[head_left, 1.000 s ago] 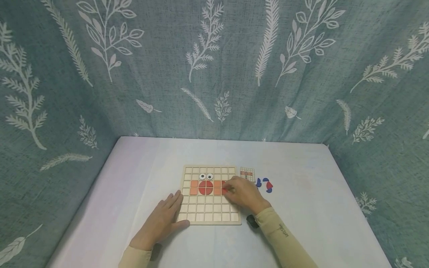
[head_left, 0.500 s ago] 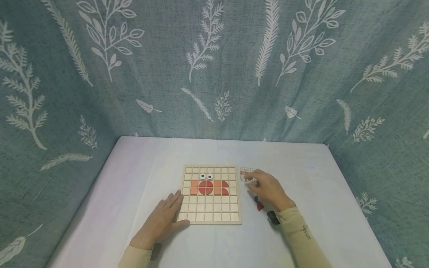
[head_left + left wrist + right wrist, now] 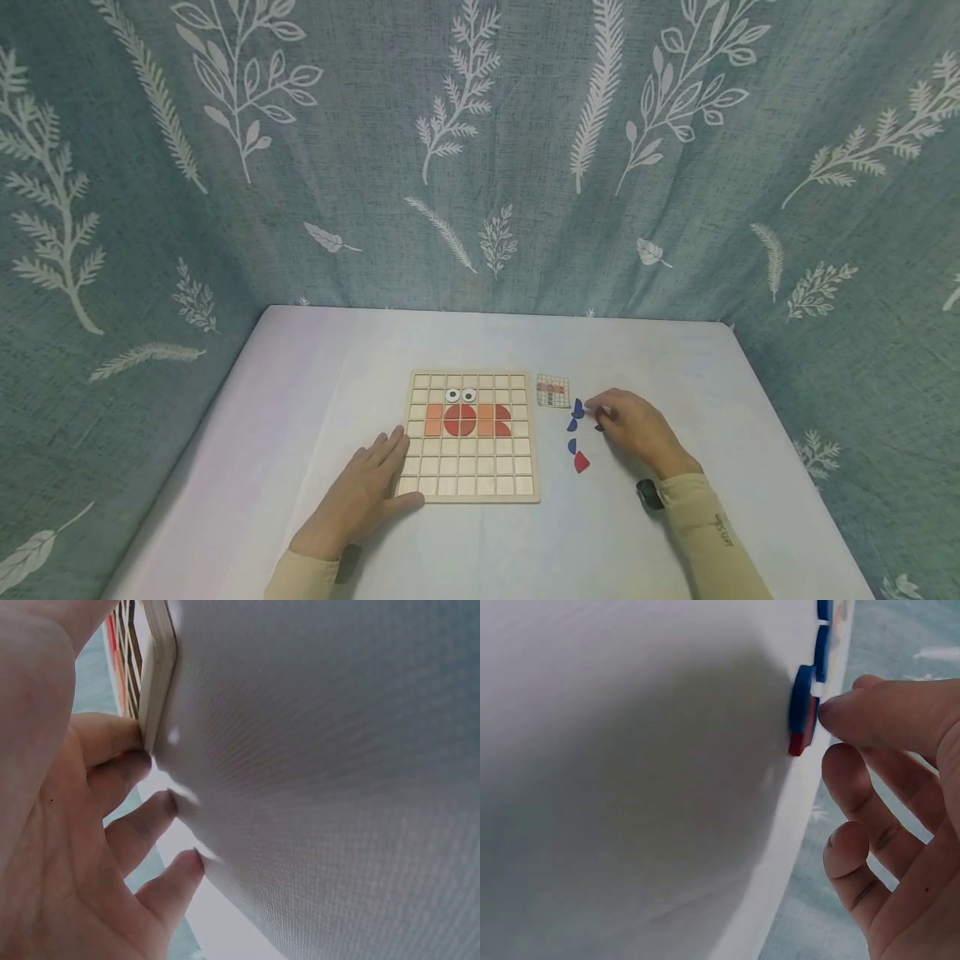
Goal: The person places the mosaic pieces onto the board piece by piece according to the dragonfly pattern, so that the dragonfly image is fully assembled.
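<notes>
A square wooden grid board (image 3: 438,467) carries round eye pieces (image 3: 461,395), orange squares (image 3: 434,420), a red disc of quarter pieces (image 3: 461,420) and two red quarter pieces (image 3: 502,421) at its right. My left hand (image 3: 367,483) rests against the board's left edge with fingers extended; in the left wrist view its fingertips touch the board's corner (image 3: 157,675). My right hand (image 3: 637,429) is over a loose red and blue group, partly hidden by the fingers. In the right wrist view, the thumb and fingers sit right beside a blue piece (image 3: 801,701) above a red one (image 3: 796,745).
A small printed pattern card (image 3: 553,391) lies right of the board. Loose blue pieces (image 3: 577,408) and a red quarter piece (image 3: 581,462) lie between board and right hand. A leaf-patterned curtain (image 3: 480,167) stands around the white table (image 3: 337,358).
My right hand has left the red piece on the board's right side and moved right, across the card, to the loose pieces. The left hand has stayed put.
</notes>
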`<action>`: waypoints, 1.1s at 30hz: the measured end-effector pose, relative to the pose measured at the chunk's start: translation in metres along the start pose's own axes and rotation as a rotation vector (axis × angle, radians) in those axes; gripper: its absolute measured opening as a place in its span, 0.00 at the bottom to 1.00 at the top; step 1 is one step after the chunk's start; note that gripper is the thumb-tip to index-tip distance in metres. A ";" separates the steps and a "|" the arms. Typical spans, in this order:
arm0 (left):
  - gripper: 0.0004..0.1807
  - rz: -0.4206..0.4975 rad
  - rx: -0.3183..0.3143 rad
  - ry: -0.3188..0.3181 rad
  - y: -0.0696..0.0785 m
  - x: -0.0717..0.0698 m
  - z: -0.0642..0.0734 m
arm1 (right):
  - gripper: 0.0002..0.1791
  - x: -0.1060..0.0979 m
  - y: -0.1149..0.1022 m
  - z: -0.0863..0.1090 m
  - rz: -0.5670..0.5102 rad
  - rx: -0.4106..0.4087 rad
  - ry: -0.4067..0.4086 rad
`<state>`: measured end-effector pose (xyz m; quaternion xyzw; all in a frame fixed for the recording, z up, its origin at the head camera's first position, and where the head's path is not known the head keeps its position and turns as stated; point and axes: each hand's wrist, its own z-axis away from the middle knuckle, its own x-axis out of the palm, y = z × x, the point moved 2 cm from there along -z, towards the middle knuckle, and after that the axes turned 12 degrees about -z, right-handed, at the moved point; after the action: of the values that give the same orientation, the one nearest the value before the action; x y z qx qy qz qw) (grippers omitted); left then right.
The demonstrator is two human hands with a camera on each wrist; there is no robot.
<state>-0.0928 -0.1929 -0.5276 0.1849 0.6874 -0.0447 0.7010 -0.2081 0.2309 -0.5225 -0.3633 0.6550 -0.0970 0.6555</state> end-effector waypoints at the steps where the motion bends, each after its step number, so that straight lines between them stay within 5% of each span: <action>1: 0.50 -0.001 0.000 0.003 0.000 0.000 0.000 | 0.14 -0.001 0.001 0.001 0.002 0.006 -0.006; 12: 0.50 0.002 -0.003 0.023 -0.001 0.001 0.002 | 0.14 -0.007 0.009 0.010 0.041 -0.045 0.019; 23: 0.50 0.009 -0.001 0.041 -0.002 0.003 0.002 | 0.17 -0.010 0.013 0.015 0.056 0.089 -0.030; 33: 0.50 -0.005 0.005 0.049 -0.002 0.004 0.001 | 0.18 -0.013 0.016 0.016 0.056 0.125 -0.054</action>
<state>-0.0923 -0.1945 -0.5323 0.1860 0.7045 -0.0437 0.6835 -0.2002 0.2558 -0.5233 -0.3058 0.6397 -0.1095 0.6966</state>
